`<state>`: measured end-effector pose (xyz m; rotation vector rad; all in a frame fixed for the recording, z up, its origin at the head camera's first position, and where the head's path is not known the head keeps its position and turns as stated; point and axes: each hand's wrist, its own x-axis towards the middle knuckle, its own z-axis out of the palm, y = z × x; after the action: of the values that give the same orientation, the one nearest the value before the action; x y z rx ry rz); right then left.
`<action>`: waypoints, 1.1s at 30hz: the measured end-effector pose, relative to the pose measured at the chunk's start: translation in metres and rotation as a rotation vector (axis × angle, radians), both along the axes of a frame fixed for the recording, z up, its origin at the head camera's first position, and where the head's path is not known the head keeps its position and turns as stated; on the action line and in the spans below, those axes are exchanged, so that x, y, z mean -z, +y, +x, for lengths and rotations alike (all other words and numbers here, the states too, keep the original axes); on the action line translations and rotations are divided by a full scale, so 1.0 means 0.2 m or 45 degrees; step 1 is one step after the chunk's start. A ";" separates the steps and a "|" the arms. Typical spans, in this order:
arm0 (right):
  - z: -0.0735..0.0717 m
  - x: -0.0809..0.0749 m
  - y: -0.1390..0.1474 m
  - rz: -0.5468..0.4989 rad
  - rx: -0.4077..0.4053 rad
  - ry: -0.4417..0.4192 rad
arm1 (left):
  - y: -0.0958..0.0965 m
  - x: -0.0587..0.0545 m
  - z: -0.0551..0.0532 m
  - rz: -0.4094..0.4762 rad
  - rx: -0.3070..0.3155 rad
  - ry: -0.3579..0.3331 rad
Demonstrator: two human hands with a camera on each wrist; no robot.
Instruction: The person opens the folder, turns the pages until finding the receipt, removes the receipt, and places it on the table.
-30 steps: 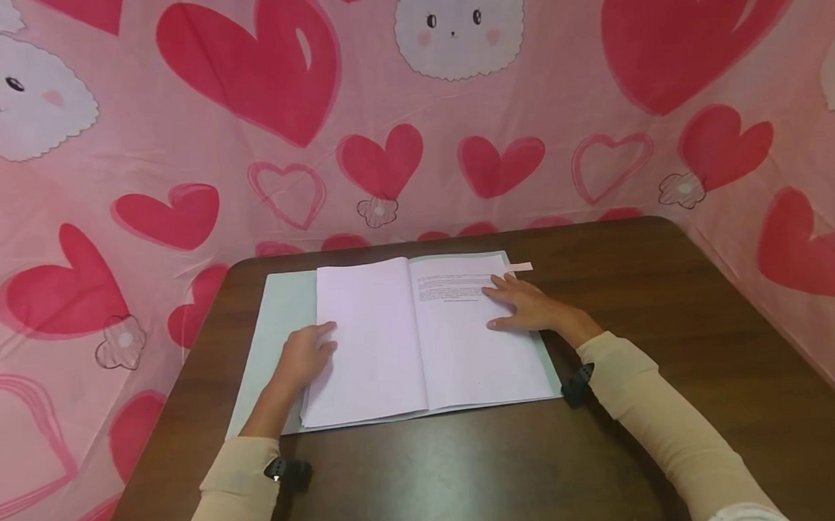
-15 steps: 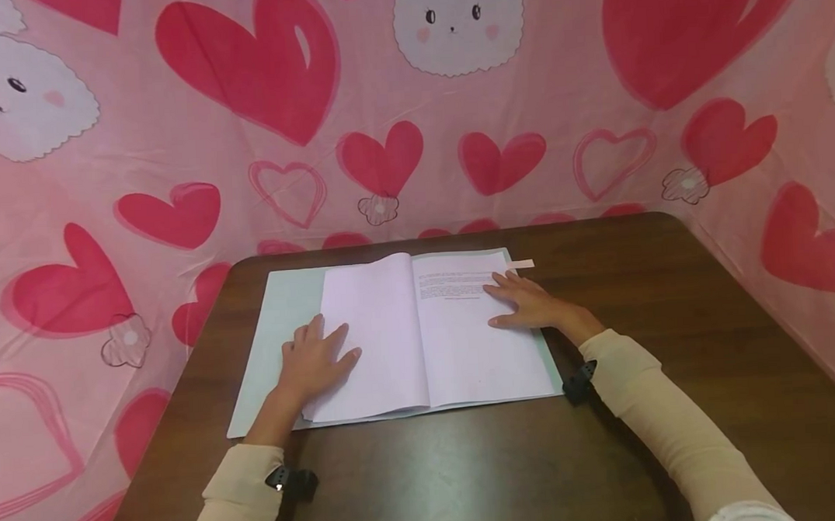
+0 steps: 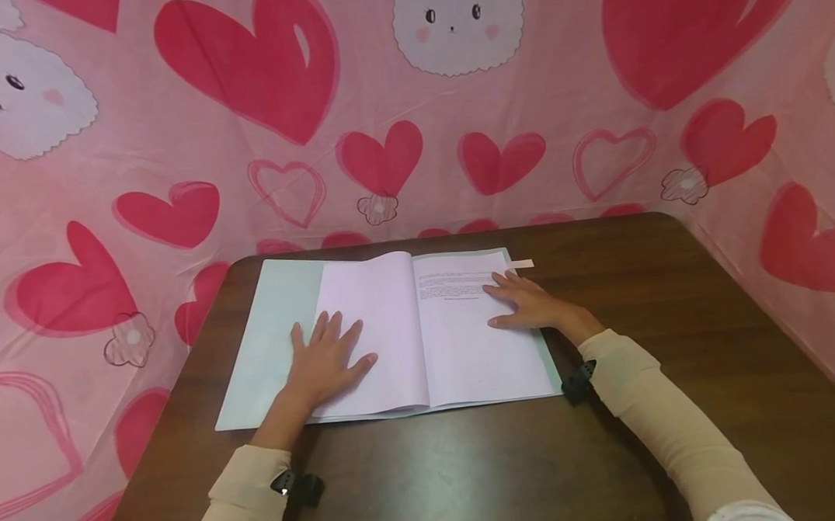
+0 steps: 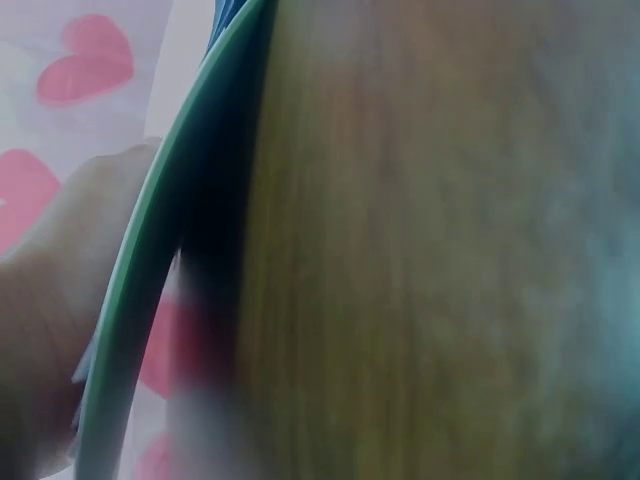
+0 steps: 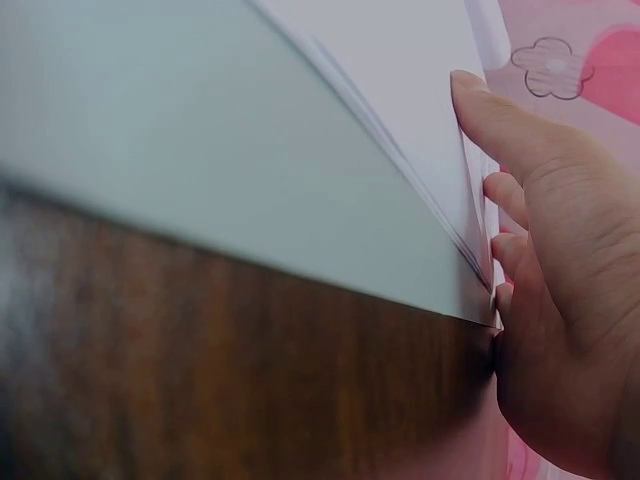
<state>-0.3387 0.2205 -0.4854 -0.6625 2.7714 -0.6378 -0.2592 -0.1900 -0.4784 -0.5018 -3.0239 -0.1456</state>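
Observation:
A pale green folder (image 3: pixel 263 337) lies opened flat on the table, with white sheets inside. My left hand (image 3: pixel 322 366) rests with spread fingers on the blank left page (image 3: pixel 386 332), over its outer edge. That page bulges a little near the fold. On the printed right page (image 3: pixel 464 359), my right hand (image 3: pixel 527 302) lies with its fingers extended, beside a short block of text. A small pale pink tab (image 3: pixel 521 264) sticks out past the page's upper right edge. In the right wrist view the thumb of my right hand (image 5: pixel 560 200) lies along the stacked sheets (image 5: pixel 390 110).
The dark brown wooden table (image 3: pixel 427 478) has rounded far corners. A pink cloth (image 3: pixel 445 96) with red hearts hangs behind it and along both sides. Black cameras sit on both wrists, the left camera (image 3: pixel 305 489) close over the table.
My left hand has gone from loosely curled at the left page's edge to spread flat on it, shifting slightly right. The folder's left cover has slid a little outward. My right hand stays put.

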 end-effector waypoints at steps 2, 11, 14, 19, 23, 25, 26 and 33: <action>0.00 0.00 0.00 0.002 -0.001 -0.003 | 0.02 0.00 0.00 -0.010 0.023 0.020; 0.01 0.01 -0.01 0.008 0.005 -0.009 | 0.11 0.02 0.01 -0.013 0.115 0.066; 0.01 0.01 -0.01 0.004 0.006 -0.012 | 0.14 0.02 0.01 -0.021 0.151 0.086; 0.02 0.00 -0.01 -0.005 0.010 -0.026 | 0.18 0.02 0.02 -0.043 0.200 0.091; 0.02 0.00 -0.02 -0.008 0.009 -0.037 | 0.22 0.01 0.04 -0.030 0.226 0.070; 0.01 0.00 -0.02 -0.016 0.007 -0.045 | 0.23 0.01 0.05 -0.011 0.242 0.057; 0.01 0.00 -0.02 -0.015 0.005 -0.045 | 0.24 0.01 0.05 0.002 0.249 0.050; -0.01 0.00 -0.01 -0.001 -0.008 -0.024 | 0.28 0.00 0.10 0.097 0.301 -0.024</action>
<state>-0.3399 0.2180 -0.4847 -0.6613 2.7506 -0.6404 -0.2402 -0.1347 -0.4793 -0.8538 -2.9529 -0.2794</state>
